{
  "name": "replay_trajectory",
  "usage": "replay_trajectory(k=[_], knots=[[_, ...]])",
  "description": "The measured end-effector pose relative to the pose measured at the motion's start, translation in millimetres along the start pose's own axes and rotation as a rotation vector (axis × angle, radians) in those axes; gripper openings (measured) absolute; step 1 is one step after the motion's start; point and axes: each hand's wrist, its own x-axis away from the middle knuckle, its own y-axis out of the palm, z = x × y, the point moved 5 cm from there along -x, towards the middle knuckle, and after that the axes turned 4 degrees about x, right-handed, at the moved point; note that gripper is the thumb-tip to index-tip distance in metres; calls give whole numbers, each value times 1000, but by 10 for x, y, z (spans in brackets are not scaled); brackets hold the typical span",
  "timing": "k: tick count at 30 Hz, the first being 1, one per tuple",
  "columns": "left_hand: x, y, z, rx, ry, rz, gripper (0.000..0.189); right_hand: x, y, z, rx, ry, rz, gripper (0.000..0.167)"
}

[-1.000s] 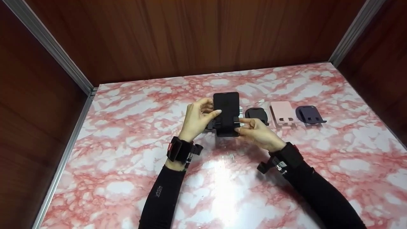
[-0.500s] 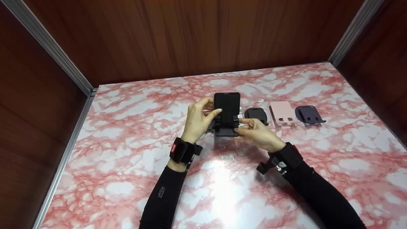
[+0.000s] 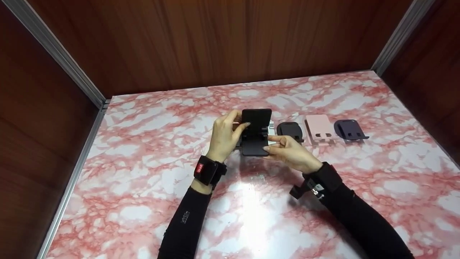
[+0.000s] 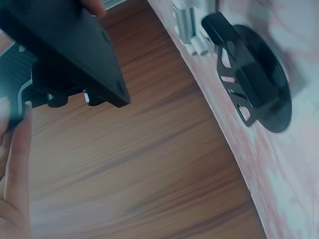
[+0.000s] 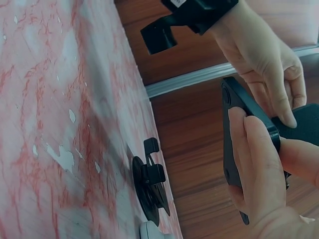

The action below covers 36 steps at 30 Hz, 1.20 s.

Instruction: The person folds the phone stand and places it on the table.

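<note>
A black folding phone stand (image 3: 254, 146) is held up over the marbled table, its two plates hinged apart at an angle. My left hand (image 3: 223, 135) pinches the upper plate (image 3: 257, 117) by its left edge, thumb on the front. My right hand (image 3: 293, 153) grips the base plate at its right side, between thumb and fingers. The right wrist view has the right fingers flat along the base's underside (image 5: 234, 94), with the left hand (image 5: 274, 69) beyond. Close in the left wrist view, the base (image 4: 65, 45) hides part of the hinge.
To the right on the table lie a round black stand (image 3: 289, 131), a pink stand (image 3: 318, 126) and a dark purple stand (image 3: 350, 129). Behind the held stand are a white stand (image 4: 199, 25) and another round black one (image 4: 259, 79). Wooden panels (image 3: 230, 43) wall the table.
The upper plate has tilted back at the hinge, looking shorter from above, and more of the base shows. My left hand has shifted slightly right; the right hand stays nearly in place.
</note>
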Motion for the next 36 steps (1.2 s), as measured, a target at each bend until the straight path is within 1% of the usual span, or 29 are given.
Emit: replay_trajectory(k=[5, 9, 11, 14, 17, 22, 24, 27, 32, 36], knots=[[19, 2, 14, -123, 59, 36, 19, -8, 41, 3, -22, -22, -48, 68], [36, 13, -7, -208, 91, 63, 19, -9, 54, 14, -26, -9, -48, 67], [44, 17, -7, -239, 111, 75, 20, -8, 60, 12, -35, -4, -51, 67], [50, 11, 6, -262, 141, 90, 21, -5, 61, 3, -41, -7, -56, 68], [50, 3, 19, -260, 158, 97, 21, -1, 55, -4, -43, -14, -62, 69], [48, 23, -9, -238, 140, 72, 21, 5, 49, 10, -71, 0, -61, 66], [55, 34, -15, -228, 144, 61, 20, 3, 46, 19, -78, 7, -56, 65], [64, 42, 8, -203, 199, 62, 19, 6, 34, 18, -75, 13, -51, 64], [88, 33, 90, -173, 332, 86, 14, 14, -1, -19, -43, 11, -26, 61], [109, 38, 121, -191, 392, 96, 9, 10, -6, -56, -65, -10, -40, 50]])
